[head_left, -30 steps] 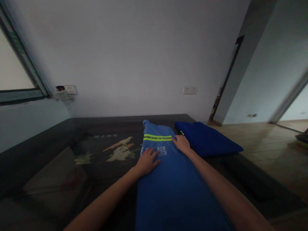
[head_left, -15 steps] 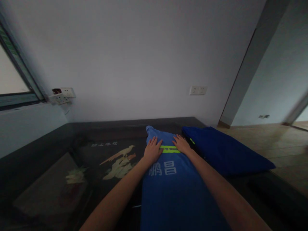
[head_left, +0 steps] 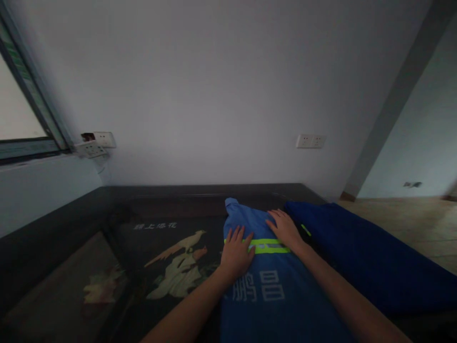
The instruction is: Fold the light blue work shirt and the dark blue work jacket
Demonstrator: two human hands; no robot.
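A blue work jacket (head_left: 282, 314), folded into a long strip, lies flat on a dark tabletop. It carries pale lettering and a yellow-green reflective band (head_left: 272, 249). My left hand (head_left: 237, 251) rests on its left edge, fingers spread over the band. On the right edge, just beyond the band, my right hand (head_left: 285, 229) is laid flat with its fingers stretched out. Neither hand grips the cloth. The jacket's narrow far end (head_left: 231, 204) is crumpled a little, and its near part runs out of view.
The dark table (head_left: 200, 190) has a bird picture (head_left: 178, 271) on its top, left of the jacket. To the right lies another folded dark-blue cloth item (head_left: 360, 252). A wall with sockets (head_left: 310, 141) stands behind; a window (head_left: 28, 109) is at left.
The view has shifted, so the table and jacket appear lower and farther right. My right hand sits slightly farther past the reflective band; both hands stay flat on the jacket.
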